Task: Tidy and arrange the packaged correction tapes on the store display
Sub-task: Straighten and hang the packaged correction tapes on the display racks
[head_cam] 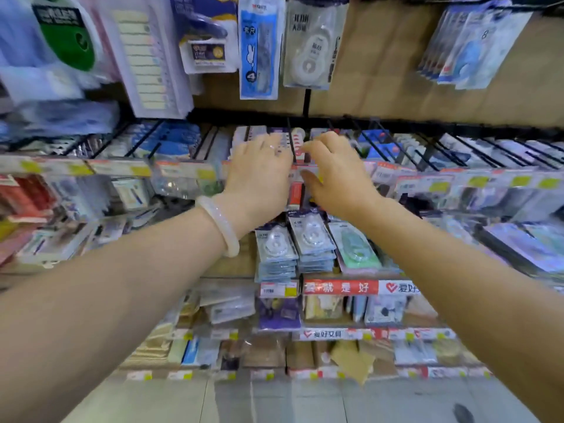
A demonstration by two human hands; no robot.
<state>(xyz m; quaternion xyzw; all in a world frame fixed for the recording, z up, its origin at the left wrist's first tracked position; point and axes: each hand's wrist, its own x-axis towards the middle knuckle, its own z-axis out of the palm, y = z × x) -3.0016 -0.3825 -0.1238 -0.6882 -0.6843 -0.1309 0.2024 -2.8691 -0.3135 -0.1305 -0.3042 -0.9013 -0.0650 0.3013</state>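
At the frame's centre, the packaged correction tapes [300, 148] are reached into on the peg row. The left hand [259, 169] lies flat and relaxed; the right hand [332, 166] curls over them — pinching cannot be confirmed. Light, stiff, slippery blister cards are judged best taken by their edges.
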